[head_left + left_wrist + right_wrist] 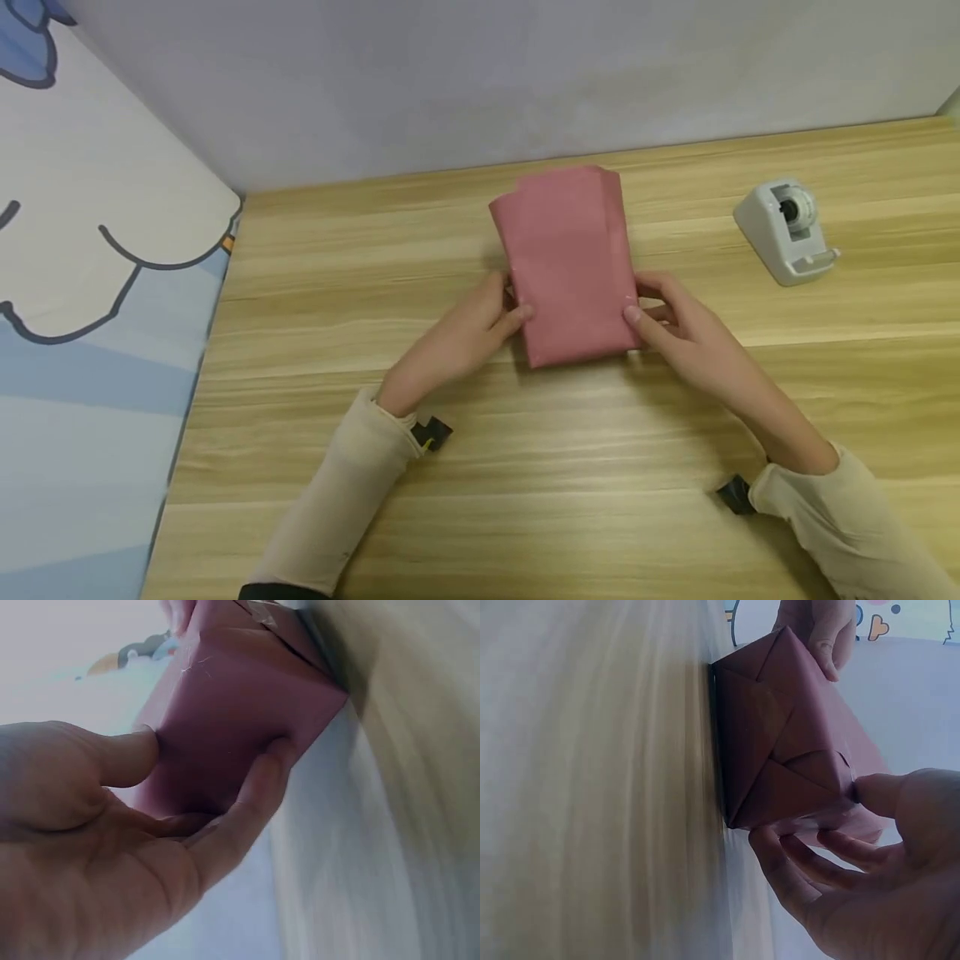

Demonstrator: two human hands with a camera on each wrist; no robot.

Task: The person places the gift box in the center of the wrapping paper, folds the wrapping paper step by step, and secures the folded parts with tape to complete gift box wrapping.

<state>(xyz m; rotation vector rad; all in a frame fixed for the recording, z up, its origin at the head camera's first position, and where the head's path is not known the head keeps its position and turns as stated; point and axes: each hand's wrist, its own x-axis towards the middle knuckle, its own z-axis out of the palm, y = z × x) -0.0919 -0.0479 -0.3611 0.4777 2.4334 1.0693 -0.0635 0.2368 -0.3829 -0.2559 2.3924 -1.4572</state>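
A box wrapped in pinkish-red paper (573, 267) lies near the middle of the wooden table. Its near end (769, 739) shows crossed triangular folds in the right wrist view, while at the far end the paper sticks out in loose, uneven edges. My left hand (461, 333) grips the left side, thumb on the top edge and fingers lower down the side face. On the opposite side my right hand (693, 333) holds the box the same way, thumb at the near right top edge. Clear tape (264, 613) glints on the paper in the left wrist view.
To the right stands a white tape dispenser (783, 233) with a roll of clear tape. A pale wall (480, 83) runs along the table's back edge. A panel with cartoon drawings (97, 333) borders the left side.
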